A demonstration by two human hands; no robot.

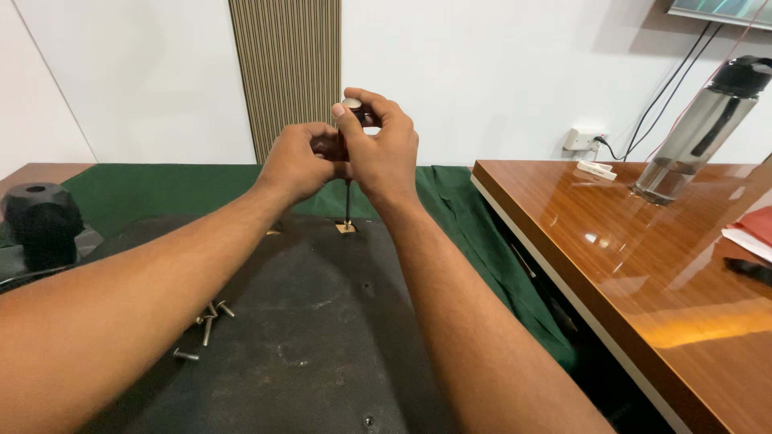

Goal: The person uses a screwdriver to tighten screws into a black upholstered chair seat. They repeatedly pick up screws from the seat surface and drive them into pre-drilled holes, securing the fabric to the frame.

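Both hands clasp a dark-handled screwdriver (346,173) held upright: left hand (299,161) with grip closed around the handle, right hand (384,145) with grip clenched over the silver-capped top. The shaft's tip meets a small pale fitting (346,228) at the far edge of a black fabric panel (322,321). Several loose screws (205,321) lie on the panel left of the fitting and nearer the person; a wooden table (643,265) with a clear bottle (696,128) stands to the fitting's right.
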